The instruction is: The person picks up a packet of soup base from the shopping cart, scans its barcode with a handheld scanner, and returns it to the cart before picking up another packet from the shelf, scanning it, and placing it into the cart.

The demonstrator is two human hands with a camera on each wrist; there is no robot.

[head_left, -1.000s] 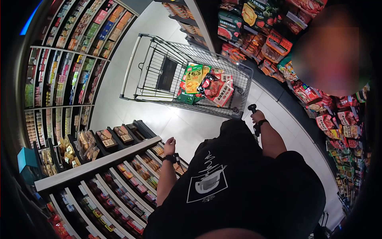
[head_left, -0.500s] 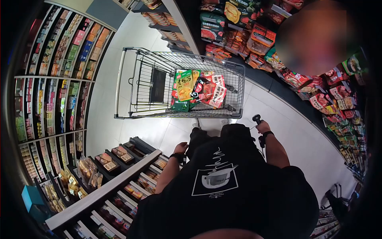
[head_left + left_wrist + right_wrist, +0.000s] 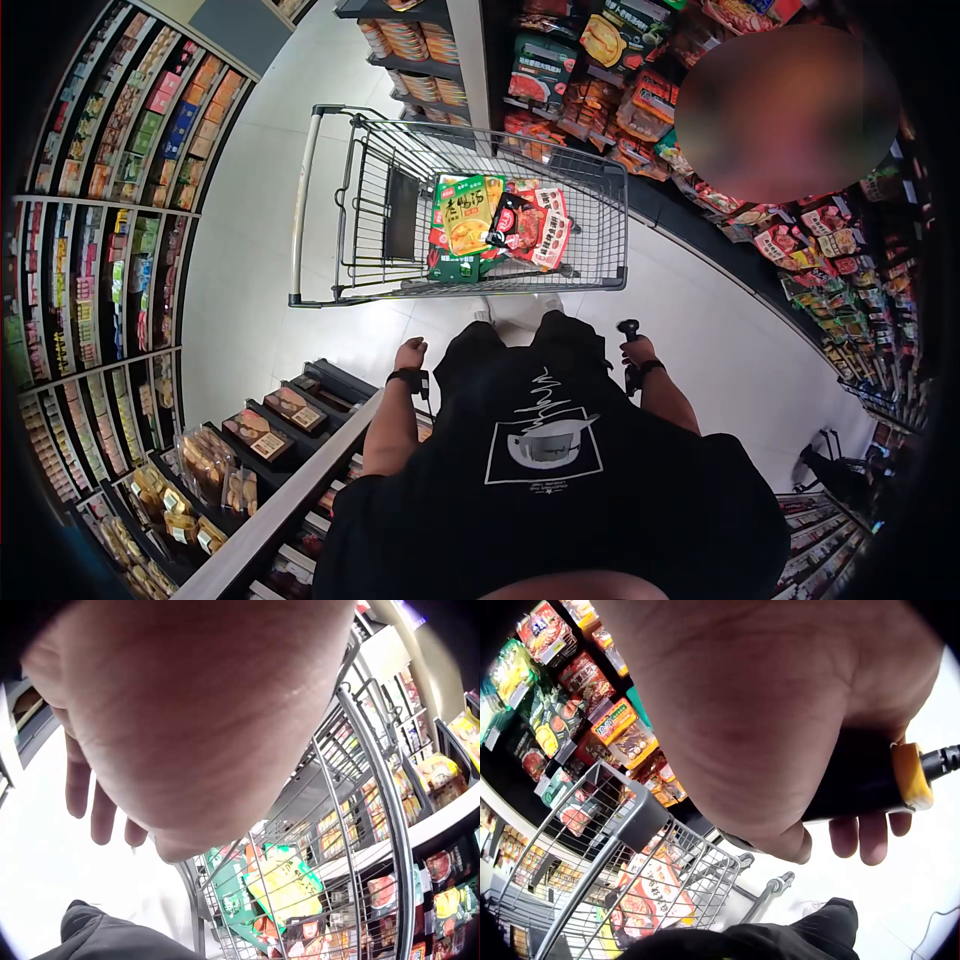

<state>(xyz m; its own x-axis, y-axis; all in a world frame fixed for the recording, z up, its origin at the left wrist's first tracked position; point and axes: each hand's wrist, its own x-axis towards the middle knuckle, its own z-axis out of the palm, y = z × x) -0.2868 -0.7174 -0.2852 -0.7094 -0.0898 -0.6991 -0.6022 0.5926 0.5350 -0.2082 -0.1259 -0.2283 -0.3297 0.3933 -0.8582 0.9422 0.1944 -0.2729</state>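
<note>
Hanging at the person's left side, the left hand (image 3: 410, 354) holds nothing; its fingers (image 3: 103, 817) dangle loosely in the left wrist view. On the other side the right hand (image 3: 637, 350) grips a black handheld device (image 3: 859, 780) with a yellow collar and a cable at one end; its rounded black top sticks out past the fist in the head view. Ahead of the feet stands a wire shopping cart (image 3: 330, 270), turned sideways, both hands apart from it. Inside lie a yellow-and-green food pouch (image 3: 466, 222), a red-and-white pouch (image 3: 548, 235) and other packs.
Shelves of hanging food packs (image 3: 640, 105) line the right side, with a person's blurred face in front. A low display with packaged bakery goods (image 3: 205, 455) stands close on the left. Farther left are tall stocked shelves (image 3: 120, 240). Pale tiled floor (image 3: 705, 325) runs between.
The head view has shifted. The left hand has swung in toward the thigh and back out to the left. The right hand keeps hold of the device; the packs stay in the cart.
</note>
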